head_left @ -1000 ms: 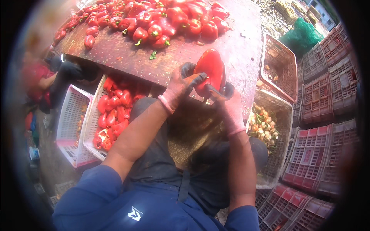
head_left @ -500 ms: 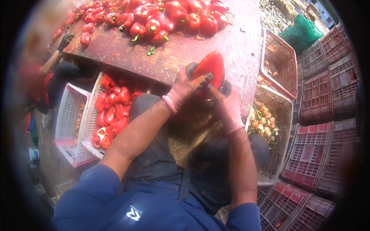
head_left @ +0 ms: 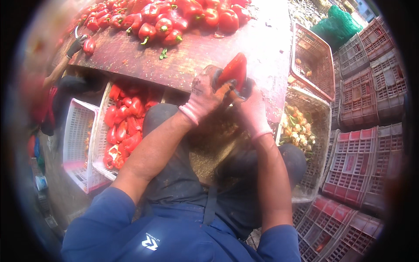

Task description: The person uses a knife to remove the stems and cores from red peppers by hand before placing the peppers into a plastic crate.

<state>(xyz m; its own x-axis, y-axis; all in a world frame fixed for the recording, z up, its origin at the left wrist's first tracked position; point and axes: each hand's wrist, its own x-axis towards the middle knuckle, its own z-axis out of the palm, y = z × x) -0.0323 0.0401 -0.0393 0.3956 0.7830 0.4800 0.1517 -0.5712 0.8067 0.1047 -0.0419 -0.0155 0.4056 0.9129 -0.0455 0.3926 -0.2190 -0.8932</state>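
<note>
Two gloved hands are working over the person's lap at the near edge of the table (head_left: 144,59). Left hand (head_left: 204,95) is wrapping its fingers around the lower part of a red pepper (head_left: 235,70), gripping it from the left side. Right hand (head_left: 251,107) is closing against the pepper from below and right; whether it is also holding a tool is not showing. That pepper is sitting upright between both hands, just above the table's near edge. Left of the knees, a white crate (head_left: 104,131) is holding cut red pieces, with a pink crate (head_left: 76,144) beside it. On the right, a grey crate (head_left: 318,126) is holding pale scraps (head_left: 297,129). Farther off, whole peppers (head_left: 174,19) are lying heaped along the table's far edge. Red crates (head_left: 371,109) are standing stacked beyond the table's right edge.
</note>
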